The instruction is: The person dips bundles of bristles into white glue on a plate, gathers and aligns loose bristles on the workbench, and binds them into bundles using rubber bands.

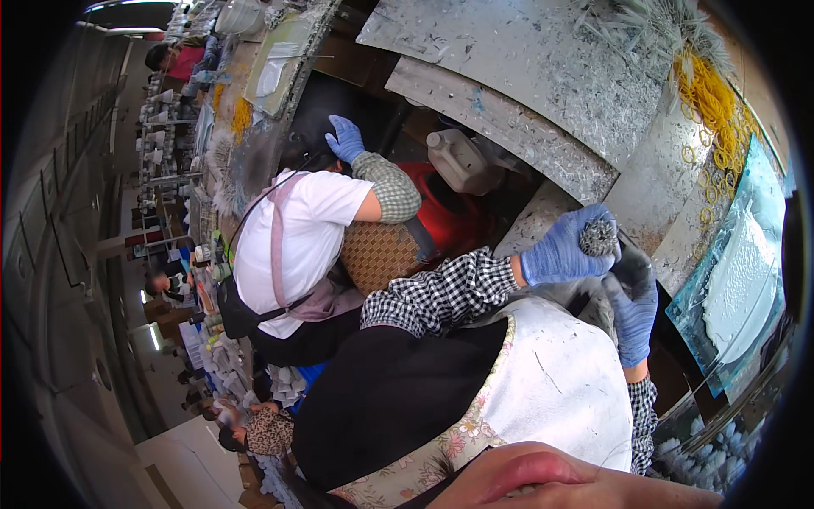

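The long grey metal-topped desk (pixel 543 76), scratched and speckled with pale debris, curves across the far and right part of the view in several plates. On its right portion lies a clear plastic tray holding a white sheet (pixel 739 284), tilted toward the near right edge. Beyond that, at the far right of the desk, a loose heap of yellow rubber bands (pixel 710 110) spreads over the metal, with single bands scattered down toward the tray. A pile of thin translucent bristle-like pieces (pixel 657 25) sits at the far right corner of the desk. To the left, a neighbouring person in a white short-sleeved shirt (pixel 292 233) leans toward the desk, one blue-gloved hand raised at the desk edge. Just right of that person a white plastic jug (pixel 462 159) rests beneath the desk edge against something red. The wearer's apron, white with a floral border (pixel 555 386), fills the near centre. The left hand (pixel 564 246), in a blue glove with a black-and-white checked sleeve behind it, is clenched around a small round bundle of grey bristles (pixel 599 237), held just off the near edge of the desk. The right hand (pixel 634 316), also blue-gloved, sits directly below that bundle with fingers curled; whether it grips anything cannot be told.
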A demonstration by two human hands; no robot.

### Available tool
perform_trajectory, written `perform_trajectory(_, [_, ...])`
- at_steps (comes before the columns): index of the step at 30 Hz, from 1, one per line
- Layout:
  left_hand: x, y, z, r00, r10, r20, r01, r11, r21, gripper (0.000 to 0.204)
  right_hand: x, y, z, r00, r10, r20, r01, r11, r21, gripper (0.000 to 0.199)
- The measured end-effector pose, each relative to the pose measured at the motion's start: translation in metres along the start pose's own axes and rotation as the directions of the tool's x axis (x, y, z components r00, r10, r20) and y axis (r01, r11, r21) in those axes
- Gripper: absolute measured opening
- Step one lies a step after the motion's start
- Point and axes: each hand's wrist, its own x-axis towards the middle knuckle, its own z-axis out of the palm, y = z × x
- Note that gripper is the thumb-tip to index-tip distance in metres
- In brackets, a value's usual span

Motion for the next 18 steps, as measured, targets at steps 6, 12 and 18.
perform_trajectory(6, [0.069,0.046,0.027,0.787,0.587,0.189,-0.585,0.614,0.53,0.05,0.051,-0.013,-0.003,0.994,0.107,0.034,-0.093,0.622,0.777,0.067])
perform_trajectory(12, [0.109,0.029,0.036,0.8,0.56,0.213,-0.566,0.588,0.579,0.052,0.109,0.07,-0.056,0.984,-0.11,-0.141,0.151,0.937,0.316,0.049])
perform_trajectory(18, [0.121,0.01,0.036,0.764,0.633,0.128,-0.524,0.492,0.695,0.036,0.119,0.021,-0.038,0.999,-0.006,-0.036,0.021,0.897,0.442,0.062])
